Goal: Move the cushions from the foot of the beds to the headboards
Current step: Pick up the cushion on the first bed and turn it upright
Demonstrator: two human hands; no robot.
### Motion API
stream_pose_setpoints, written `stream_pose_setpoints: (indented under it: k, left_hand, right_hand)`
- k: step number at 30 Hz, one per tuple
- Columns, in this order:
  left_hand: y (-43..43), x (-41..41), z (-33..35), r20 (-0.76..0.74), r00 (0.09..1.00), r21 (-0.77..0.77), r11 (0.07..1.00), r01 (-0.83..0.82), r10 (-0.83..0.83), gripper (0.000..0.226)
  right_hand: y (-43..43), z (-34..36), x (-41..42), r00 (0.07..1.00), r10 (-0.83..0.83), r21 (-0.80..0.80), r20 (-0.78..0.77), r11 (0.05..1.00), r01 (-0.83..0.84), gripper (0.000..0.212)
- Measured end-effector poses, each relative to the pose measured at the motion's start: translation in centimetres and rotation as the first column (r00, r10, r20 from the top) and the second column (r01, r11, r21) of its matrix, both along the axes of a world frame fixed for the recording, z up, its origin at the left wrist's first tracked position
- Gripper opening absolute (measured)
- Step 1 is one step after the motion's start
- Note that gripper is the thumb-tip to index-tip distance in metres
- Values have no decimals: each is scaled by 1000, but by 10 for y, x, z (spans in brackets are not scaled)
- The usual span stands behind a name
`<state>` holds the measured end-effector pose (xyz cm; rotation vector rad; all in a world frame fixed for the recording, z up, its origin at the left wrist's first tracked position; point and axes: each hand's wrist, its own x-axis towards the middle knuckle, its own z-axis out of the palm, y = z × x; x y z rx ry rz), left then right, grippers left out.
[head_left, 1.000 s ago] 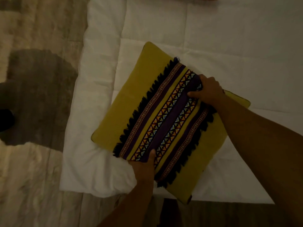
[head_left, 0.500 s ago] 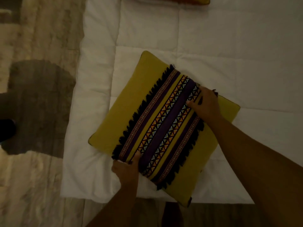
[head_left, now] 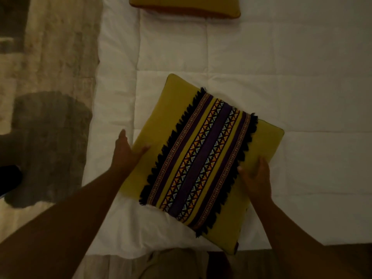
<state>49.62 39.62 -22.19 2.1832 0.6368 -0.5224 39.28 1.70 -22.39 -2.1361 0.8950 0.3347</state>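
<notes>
Both hands now hold the cushion by its sides.

A moment ago the hands pressed on the striped middle; now the left hand [head_left: 125,156] and right hand [head_left: 255,178] have slid out and grip the soft yellow cushion [head_left: 179,125] at its edges, ready to lift. It lies near the foot of the puffy white bed [head_left: 281,67]. It is square, with black fringe.

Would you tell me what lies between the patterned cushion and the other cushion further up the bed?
Only bare white duvet lies between the patterned cushion and the plain yellow cushion, as the head view shows.
</notes>
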Motion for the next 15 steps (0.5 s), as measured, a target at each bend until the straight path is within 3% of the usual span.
stream_pose_setpoints:
  k: [3,6,12,15]
  left_hand:
    - [-1,31,-4,-40,993,-116,988,104,-109,122]
    - [-3,52,-16,-82,967,-133,964,229,-241,123]
    - [-8,80,-39,-206,939,-233,946,226,-275,112]
    - [-9,79,-45,-224,945,-241,953,183,-238,110]
  right_hand:
    - [6,-8,-11,981,-195,96,-17,976,195,104]
    - [7,-16,-20,932,-361,191,-34,913,360,102]
    - [7,-35,-28,848,-519,343,-106,781,521,86]
    - [1,-43,-24,836,-526,374,-153,753,542,90]
